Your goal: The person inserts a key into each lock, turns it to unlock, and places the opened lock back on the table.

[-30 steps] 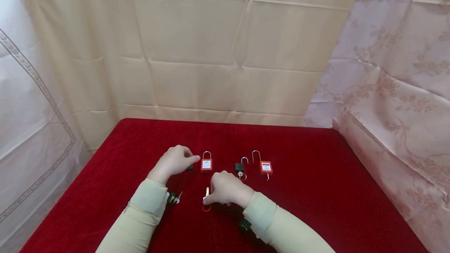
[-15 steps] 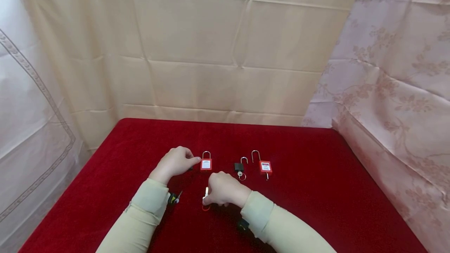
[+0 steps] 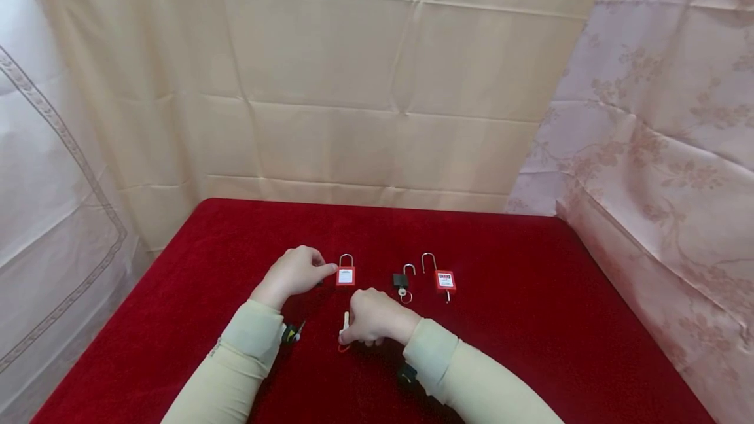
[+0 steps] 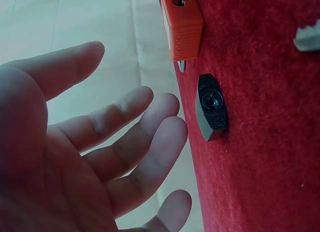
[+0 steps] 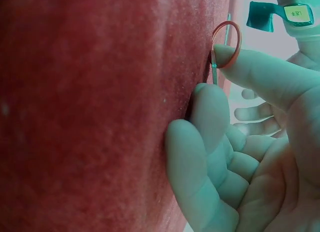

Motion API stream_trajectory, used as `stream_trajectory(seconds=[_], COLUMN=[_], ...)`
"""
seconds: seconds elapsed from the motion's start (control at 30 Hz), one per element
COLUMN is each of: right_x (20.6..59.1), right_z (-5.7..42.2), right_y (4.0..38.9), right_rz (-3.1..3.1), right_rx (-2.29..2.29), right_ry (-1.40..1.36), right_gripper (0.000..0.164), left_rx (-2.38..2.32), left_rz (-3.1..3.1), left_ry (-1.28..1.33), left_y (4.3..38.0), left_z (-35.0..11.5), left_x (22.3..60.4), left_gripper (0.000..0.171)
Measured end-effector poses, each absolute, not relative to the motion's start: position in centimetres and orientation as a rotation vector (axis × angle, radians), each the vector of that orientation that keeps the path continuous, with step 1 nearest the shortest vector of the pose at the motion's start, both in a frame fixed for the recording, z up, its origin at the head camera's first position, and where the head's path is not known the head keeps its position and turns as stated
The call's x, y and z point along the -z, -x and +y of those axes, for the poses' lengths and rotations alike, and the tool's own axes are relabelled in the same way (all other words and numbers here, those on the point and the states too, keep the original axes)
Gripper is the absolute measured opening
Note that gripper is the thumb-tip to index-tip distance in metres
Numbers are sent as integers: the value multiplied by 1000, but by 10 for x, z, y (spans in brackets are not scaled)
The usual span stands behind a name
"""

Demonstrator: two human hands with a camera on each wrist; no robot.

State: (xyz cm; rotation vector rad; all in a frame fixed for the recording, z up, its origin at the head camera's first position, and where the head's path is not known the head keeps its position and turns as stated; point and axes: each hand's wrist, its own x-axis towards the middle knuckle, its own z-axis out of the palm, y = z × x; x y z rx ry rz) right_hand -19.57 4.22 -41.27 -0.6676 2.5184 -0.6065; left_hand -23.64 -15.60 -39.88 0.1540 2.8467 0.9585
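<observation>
In the head view my left hand (image 3: 297,269) hovers with its thumb tip right at a red padlock (image 3: 345,275) whose shackle is closed. The left wrist view shows its fingers (image 4: 165,142) relaxed and holding nothing. Beside them on the cloth lies a small black padlock (image 4: 212,107), its keyhole facing me; my hand mostly hides it in the head view. Nearer to me, my right hand (image 3: 377,318) pinches a silver key (image 3: 345,321) between thumb and curled finger, low over the cloth. A red ring (image 5: 239,39) on the key loops by the thumb tip.
To the right lie an open black padlock (image 3: 400,280) with a key and ring, and an open red padlock (image 3: 445,281) with a key in it. Another key (image 3: 300,329) lies by my left cuff. The red cloth table (image 3: 530,319) ends at a beige curtain (image 3: 330,84).
The key in my right hand has shifted slightly, and its red ring shows less beside the thumb. My left thumb has edged right, to the red padlock's side.
</observation>
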Motion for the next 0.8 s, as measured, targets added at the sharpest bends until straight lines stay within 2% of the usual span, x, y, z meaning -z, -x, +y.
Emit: stream_trajectory(seconds=[0.8], right_x=[414], right_z=[46], right_y=[197], right_rz=[2290], right_rx=[912], right_ry=[595], right_gripper=[21], left_rx=[-965], left_rz=[2841], left_ry=[-157], left_y=[236], left_z=[-155], left_x=[396], left_gripper=[28])
